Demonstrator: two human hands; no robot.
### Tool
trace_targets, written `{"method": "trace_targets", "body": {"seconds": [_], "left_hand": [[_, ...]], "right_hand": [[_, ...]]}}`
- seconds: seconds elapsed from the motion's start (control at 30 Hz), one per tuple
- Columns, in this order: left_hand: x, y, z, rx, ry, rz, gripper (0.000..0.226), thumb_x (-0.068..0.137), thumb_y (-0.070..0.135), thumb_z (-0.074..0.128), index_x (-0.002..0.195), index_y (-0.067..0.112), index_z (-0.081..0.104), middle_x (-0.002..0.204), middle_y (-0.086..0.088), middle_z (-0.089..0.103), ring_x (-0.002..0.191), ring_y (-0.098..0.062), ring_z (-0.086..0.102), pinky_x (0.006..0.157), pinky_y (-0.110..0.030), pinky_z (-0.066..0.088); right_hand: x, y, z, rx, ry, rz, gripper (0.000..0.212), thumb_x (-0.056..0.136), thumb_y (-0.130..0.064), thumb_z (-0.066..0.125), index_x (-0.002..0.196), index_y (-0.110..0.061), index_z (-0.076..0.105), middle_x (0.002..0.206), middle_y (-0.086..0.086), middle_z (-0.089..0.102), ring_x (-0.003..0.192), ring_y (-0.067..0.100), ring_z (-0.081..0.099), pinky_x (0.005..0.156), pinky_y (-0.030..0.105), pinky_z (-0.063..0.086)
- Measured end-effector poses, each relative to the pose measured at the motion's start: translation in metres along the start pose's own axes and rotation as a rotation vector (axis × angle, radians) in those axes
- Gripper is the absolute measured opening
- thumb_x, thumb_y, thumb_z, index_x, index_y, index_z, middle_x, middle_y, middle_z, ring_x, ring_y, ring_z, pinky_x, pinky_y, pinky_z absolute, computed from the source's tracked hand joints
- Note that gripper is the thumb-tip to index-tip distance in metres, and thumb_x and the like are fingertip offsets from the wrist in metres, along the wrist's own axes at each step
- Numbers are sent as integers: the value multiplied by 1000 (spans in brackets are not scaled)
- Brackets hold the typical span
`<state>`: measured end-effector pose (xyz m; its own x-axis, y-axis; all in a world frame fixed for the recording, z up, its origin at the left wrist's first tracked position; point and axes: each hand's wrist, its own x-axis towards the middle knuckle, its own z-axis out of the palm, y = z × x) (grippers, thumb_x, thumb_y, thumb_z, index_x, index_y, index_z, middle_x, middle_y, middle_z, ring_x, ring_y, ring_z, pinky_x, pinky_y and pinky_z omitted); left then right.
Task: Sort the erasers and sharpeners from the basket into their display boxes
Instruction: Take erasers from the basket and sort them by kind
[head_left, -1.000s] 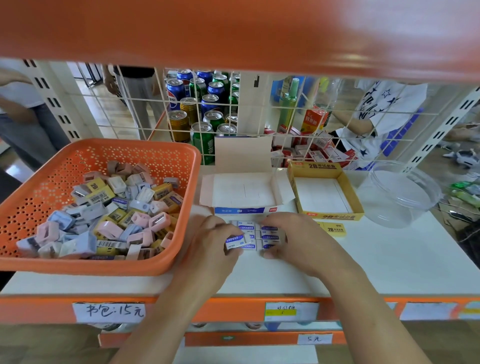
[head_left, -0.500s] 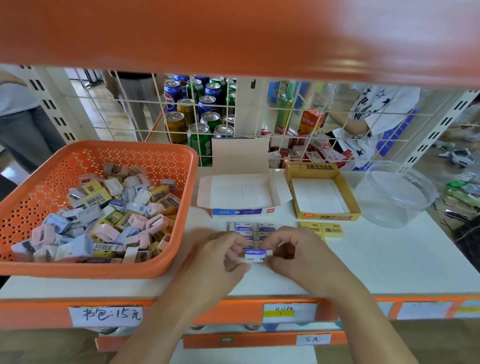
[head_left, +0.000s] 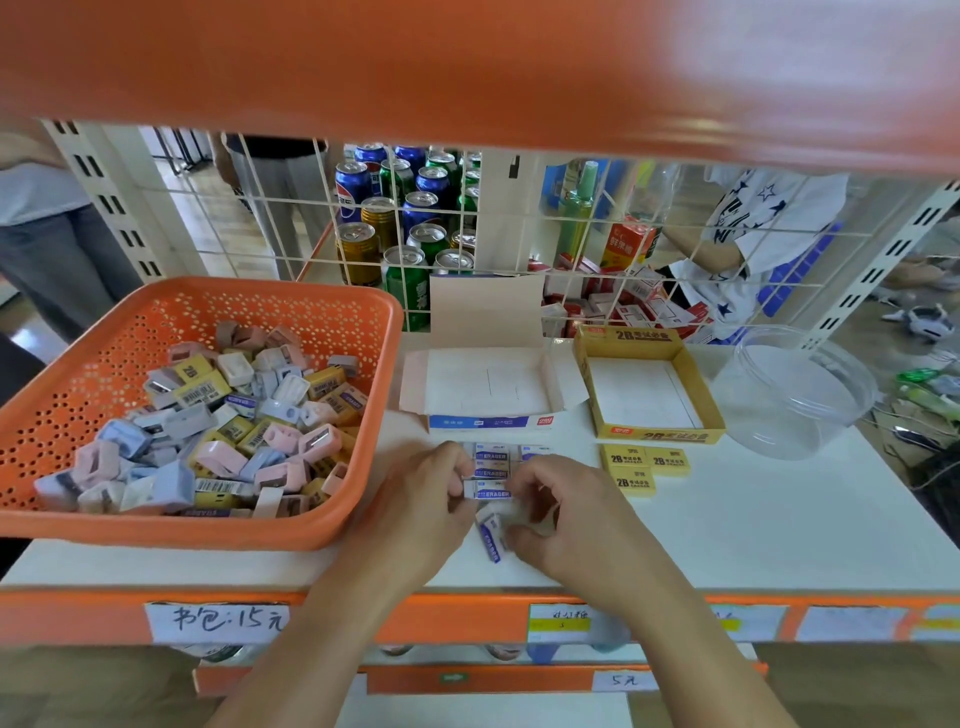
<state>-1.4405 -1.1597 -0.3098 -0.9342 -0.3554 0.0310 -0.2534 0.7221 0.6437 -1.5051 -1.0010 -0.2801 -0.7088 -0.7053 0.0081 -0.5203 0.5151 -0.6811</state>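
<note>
Pinched an eraser (head_left: 491, 492) crosswise in left hand (head_left: 431, 499) fingertips, just in front of the white display box (head_left: 488, 395). Curled right hand (head_left: 566, 519) fingers beside a second eraser (head_left: 490, 538), farther in front of that box, long axis pointing toward it; could not tell whether gripped.

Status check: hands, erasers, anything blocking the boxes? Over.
Left hand pinches a white eraser. Right hand grips a tilted eraser. White box and yellow box empty, basket heaped. Nothing blocking the boxes.
</note>
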Motion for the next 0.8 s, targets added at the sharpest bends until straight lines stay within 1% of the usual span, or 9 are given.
{"method": "trace_targets", "body": {"seconds": [0.07,0.13,0.23,0.3,0.4,0.5,0.57,0.7,0.8], "left_hand": [[0,-1,-1,-9,-15,7,21,84,15,66,99,26,57,81,13,54,69,3,51,69,-14,46],[0,-3,-2,-41,-29,2,23,83,11,67,94,29,55,81,12,56,69,2,52,68,-14,45],[1,-4,-1,-73,-38,-10,24,82,9,68,88,29,55,80,11,56,68,2,52,69,-16,46],[1,-3,0,-68,-35,-5,24,81,9,68,85,29,56,79,10,56,67,1,51,68,-17,46],[0,-3,0,-55,-20,14,23,80,11,69,83,29,55,77,10,55,66,0,52,67,-18,47],[-1,-3,0,-40,-15,23,22,81,14,70,83,31,55,77,11,55,67,0,52,66,-18,47],[-1,-1,1,-14,-8,32,22,81,18,70,82,32,54,75,12,53,66,2,50,64,-12,43],[0,5,-1,64,20,56,18,85,28,68,89,31,51,78,19,46,70,5,47,61,-7,34],[2,7,0,98,34,75,25,86,31,67,107,27,53,98,20,41,83,1,37,71,-6,29]], "right_hand": [[-1,0,-2,-75,-39,41,22,76,-31,74,83,-19,57,80,-8,55,70,9,48,62,20,40],[-2,-2,-2,-156,-94,79,28,75,-43,72,81,-20,57,78,-7,56,70,9,50,63,24,43],[-3,-4,3,-202,-127,93,35,73,-54,69,80,-22,58,76,-7,56,71,11,53,63,28,46],[-3,-4,6,-180,-134,89,28,75,-49,69,81,-23,58,77,-7,57,70,10,54,63,27,45],[-2,-2,5,-159,-122,64,11,81,-31,65,88,-24,65,80,-9,61,73,9,56,65,23,48],[-2,4,-4,-75,-130,124,12,82,-21,65,90,-23,72,84,-8,68,73,9,60,67,22,50],[-3,9,-11,-17,-118,176,16,82,-16,65,92,-25,74,87,-10,69,75,5,62,66,16,49],[-3,15,-18,-86,-15,162,5,81,-21,70,83,-25,70,82,-13,60,67,-1,52,62,10,42],[-4,13,-14,-71,-54,139,15,77,-33,76,78,-27,63,81,-10,57,67,1,49,61,14,40]]}}
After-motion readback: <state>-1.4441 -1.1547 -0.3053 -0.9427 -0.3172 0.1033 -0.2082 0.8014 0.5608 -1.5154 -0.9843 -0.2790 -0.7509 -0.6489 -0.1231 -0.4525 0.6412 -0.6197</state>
